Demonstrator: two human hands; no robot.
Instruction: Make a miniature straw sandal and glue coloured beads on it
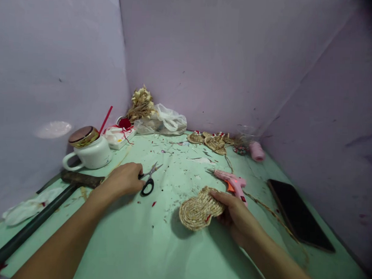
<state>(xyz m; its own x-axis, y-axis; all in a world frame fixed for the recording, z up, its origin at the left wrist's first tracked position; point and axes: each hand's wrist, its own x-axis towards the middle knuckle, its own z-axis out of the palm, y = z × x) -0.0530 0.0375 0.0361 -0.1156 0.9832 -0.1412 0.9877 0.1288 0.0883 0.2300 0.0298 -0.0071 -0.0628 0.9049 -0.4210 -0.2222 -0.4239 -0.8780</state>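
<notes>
My right hand (235, 214) is closed on the edge of a woven straw piece (198, 209) shaped like a figure eight, held slightly above the green table. A small red spot shows on the piece's lower edge. At the left, my left hand (126, 179) has its fingers closed around one handle loop of small scissors (149, 179) with black handles. The blades are parted and point away to the right; that gripped loop is mostly hidden by my fingers. Just beyond my right hand lies a pink hot glue gun (230, 179) with an orange trigger.
A hammer (85, 179) and a white mug (95, 152) with a lid stand left. Dried flowers (141, 103), a plastic bag (171, 119) and woven straw pieces (215, 143) line the back. Right are a pink thread spool (256, 151), a braided cord (271, 211) and a dark phone (299, 214). Scraps litter the tabletop.
</notes>
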